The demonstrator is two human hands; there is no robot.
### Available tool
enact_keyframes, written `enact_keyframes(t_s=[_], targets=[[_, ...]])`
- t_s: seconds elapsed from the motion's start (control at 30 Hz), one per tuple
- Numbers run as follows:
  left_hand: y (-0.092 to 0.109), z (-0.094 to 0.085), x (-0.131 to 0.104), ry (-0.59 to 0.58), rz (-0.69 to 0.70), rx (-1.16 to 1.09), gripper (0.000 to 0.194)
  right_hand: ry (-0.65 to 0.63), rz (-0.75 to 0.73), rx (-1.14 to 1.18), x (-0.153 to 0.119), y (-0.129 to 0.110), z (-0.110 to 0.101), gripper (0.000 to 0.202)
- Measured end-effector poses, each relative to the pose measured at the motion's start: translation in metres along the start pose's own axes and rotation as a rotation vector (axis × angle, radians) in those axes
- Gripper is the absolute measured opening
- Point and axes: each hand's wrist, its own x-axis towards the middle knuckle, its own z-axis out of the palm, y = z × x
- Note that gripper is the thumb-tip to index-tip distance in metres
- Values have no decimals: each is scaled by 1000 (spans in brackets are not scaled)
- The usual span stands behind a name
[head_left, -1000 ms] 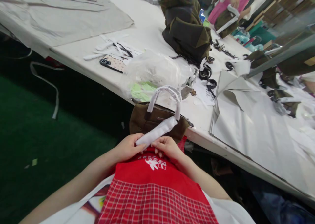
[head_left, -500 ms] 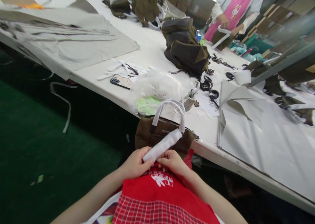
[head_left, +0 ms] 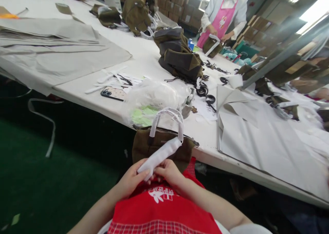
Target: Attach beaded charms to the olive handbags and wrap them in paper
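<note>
An olive-brown handbag is held upright against the table's front edge, before my red apron. Its two arched handles are wrapped in white. From the right side of the handles a strap wrapped in white sheeting slants down to my hands. My left hand is closed on the lower end of this strap, thumb on top. At the same end, my right hand pinches the white wrapping with bent fingers. Some of its fingertips are hidden behind the strap and the wrapping.
On the white table, a clear plastic bag with green pieces lies behind the handbag. Nearby are a phone, piled olive bags and grey sheets. A metal pole slants at right. A co-worker in a pink apron handles another bag.
The whole view has shifted, so the table and bag sit further left. Both hands stay at the strap's lower end, where more of the white wrapping's end now shows below my left thumb.
</note>
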Motion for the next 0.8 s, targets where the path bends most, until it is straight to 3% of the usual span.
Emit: enact_keyframes(t_s=[0.13, 0.23, 0.37, 0.47, 0.53, 0.67, 0.8], targets=[[-8, -1, 2, -69, -66, -89, 60, 63, -51, 49, -1, 1, 2, 43], [-11, 1, 6, -118, -67, -11, 68, 121, -56, 51, 2, 3, 3, 46], [3, -8, 9, -119, 11, 385, 65, 129, -30, -4, 5, 4, -4, 41], [23, -32, 9, -148, 49, 733, 57, 144, -70, -64, -2, -5, -26, 36], [34, -56, 12, -47, 12, 878, 59, 243, -140, -95, -13, -16, -50, 36], [48, -95, 22, 370, 21, 995, 70, 615, -378, -218, -36, -39, -106, 37], [49, -102, 32, 438, 55, 973, 72, 864, -440, -489, -46, -44, -144, 39]])
